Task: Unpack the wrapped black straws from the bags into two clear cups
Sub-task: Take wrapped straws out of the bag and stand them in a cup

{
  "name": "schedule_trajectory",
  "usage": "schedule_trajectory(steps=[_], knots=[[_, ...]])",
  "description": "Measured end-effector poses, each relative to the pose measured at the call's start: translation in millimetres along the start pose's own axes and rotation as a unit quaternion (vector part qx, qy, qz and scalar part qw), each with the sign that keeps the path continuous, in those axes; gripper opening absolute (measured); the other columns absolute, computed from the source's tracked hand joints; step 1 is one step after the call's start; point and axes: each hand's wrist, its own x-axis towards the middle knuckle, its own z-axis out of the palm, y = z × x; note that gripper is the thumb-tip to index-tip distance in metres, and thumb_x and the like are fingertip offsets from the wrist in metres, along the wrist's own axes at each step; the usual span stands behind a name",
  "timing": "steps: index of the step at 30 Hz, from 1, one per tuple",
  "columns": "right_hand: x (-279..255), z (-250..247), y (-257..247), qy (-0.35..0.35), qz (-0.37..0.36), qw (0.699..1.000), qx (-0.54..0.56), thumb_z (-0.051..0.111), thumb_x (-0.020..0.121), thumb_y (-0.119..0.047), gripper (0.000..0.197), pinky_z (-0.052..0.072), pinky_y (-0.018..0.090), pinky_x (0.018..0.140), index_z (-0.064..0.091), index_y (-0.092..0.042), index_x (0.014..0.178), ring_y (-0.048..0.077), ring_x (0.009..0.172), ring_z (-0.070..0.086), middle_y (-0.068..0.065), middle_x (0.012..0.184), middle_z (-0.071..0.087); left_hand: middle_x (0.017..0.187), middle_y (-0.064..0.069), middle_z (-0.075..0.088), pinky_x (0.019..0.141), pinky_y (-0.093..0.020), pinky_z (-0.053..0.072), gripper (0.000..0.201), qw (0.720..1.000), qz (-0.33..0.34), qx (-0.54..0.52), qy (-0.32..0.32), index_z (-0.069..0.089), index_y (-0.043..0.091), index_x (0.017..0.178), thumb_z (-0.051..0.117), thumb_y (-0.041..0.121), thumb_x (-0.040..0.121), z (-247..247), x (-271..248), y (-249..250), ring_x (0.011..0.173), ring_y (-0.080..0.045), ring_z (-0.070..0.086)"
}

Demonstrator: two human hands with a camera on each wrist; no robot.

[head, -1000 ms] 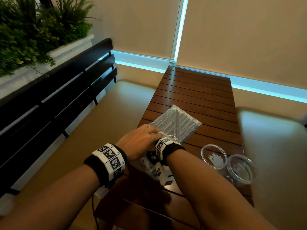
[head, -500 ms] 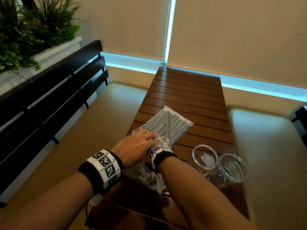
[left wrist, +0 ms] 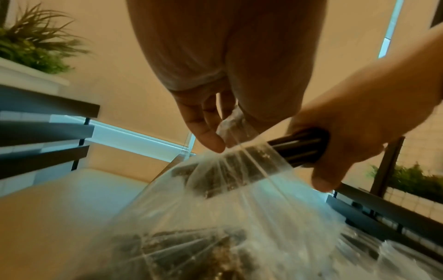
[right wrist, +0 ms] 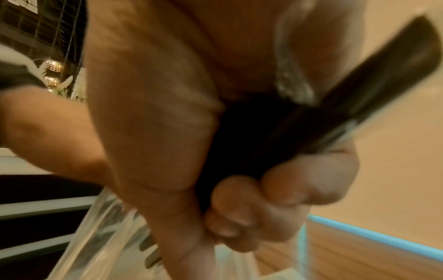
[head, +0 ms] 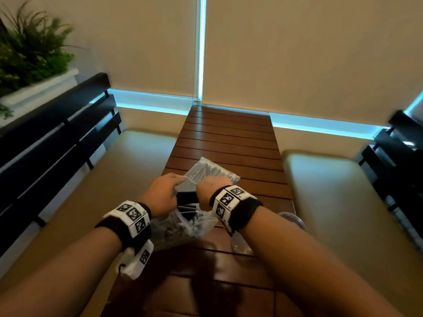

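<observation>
From the head camera, going left to right: a planter of green plants [head: 29,56] sits above a dark slatted bench back [head: 52,138], then comes a cushioned seat, then a long slatted wooden table [head: 229,138] running away from the viewer.

Over the near part of the table the left hand [head: 160,195] pinches the rim of a clear plastic bag [head: 183,227] between thumb and fingertips, the remaining fingers loosely extended. This probably holds the bag mouth open and steady so the contents can slide out. The bag hangs just below both hands, still holding many wrapped black straws.

Just to the right, the right hand [head: 209,191] is closed in a fist around a bundle of black straws [head: 186,197], apparently drawing them out of the bag mouth. A second, flatter bag of straws [head: 210,170] lies on the table just beyond the hands.

At the right, under the right forearm, part of a clear cup [head: 294,219] shows; the second cup is hidden, so I cannot tell where it stands.

The left wrist camera shows what the head view hides: the plastic pulled taut from the pinch, and the straw ends [left wrist: 299,147] poking out of the right fist. The right wrist camera, blurred, confirms curled fingers [right wrist: 251,208] wrapped around the dark bundle.
</observation>
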Motion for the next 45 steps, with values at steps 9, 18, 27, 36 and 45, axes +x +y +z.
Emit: schedule_trajectory(steps=[9,18,27,36,45], knots=[[-56.2,-39.6,111.8,0.046,0.126,0.99,0.035,0.063,0.087,-0.029,0.02,0.051,0.034,0.07,0.063,-0.023,0.106,0.019,0.075,0.058,-0.003,0.074,0.053,0.137,-0.005,0.059,0.097,-0.035,0.05,0.05,0.99,-0.126,-0.052,-0.026,0.06,0.015,0.133,0.061,0.01,0.083,26.0,41.8,11.7,0.115,-0.023,0.061],[-46.4,19.8,103.3,0.233,0.063,0.899,0.364,0.068,0.087,-0.03,0.017,0.054,0.034,0.069,0.067,-0.021,0.101,0.019,0.081,0.067,-0.003,0.085,0.068,0.111,-0.004,0.07,0.092,-0.037,0.049,0.033,0.865,-0.021,-0.5,-0.027,0.065,0.012,0.111,0.074,0.026,0.082,15.6,49.9,122.9,0.11,-0.021,0.063],[-59.8,14.9,123.3,0.205,-0.006,0.887,0.414,0.069,0.087,-0.024,0.031,0.054,0.027,0.081,0.061,-0.018,0.116,0.009,0.093,0.063,-0.006,0.104,0.066,0.074,-0.018,0.061,0.068,-0.035,0.048,0.037,0.911,-0.019,-0.392,0.131,0.058,-0.001,0.081,0.071,0.033,0.087,8.8,59.5,150.0,0.068,-0.019,0.059],[-84.4,-45.0,112.0,0.387,-0.032,0.825,0.412,0.036,0.101,-0.044,0.042,0.045,0.03,0.076,0.065,-0.015,0.109,0.015,0.089,0.059,0.0,0.098,0.064,0.077,-0.011,0.068,0.066,-0.035,0.052,0.012,0.97,0.075,-0.188,0.137,0.064,0.005,0.081,0.07,0.013,0.086,28.2,57.1,163.6,0.072,-0.018,0.061],[-89.7,-3.5,128.1,0.483,-0.009,0.732,0.481,0.079,0.078,-0.046,0.036,0.045,0.013,0.066,0.06,-0.02,0.093,0.003,0.075,0.057,-0.008,0.085,0.062,0.084,-0.001,0.071,0.066,-0.032,0.058,0.01,0.95,0.125,-0.255,0.127,0.069,0.013,0.096,0.065,0.012,0.086,34.1,63.4,186.4,0.079,-0.016,0.07]])
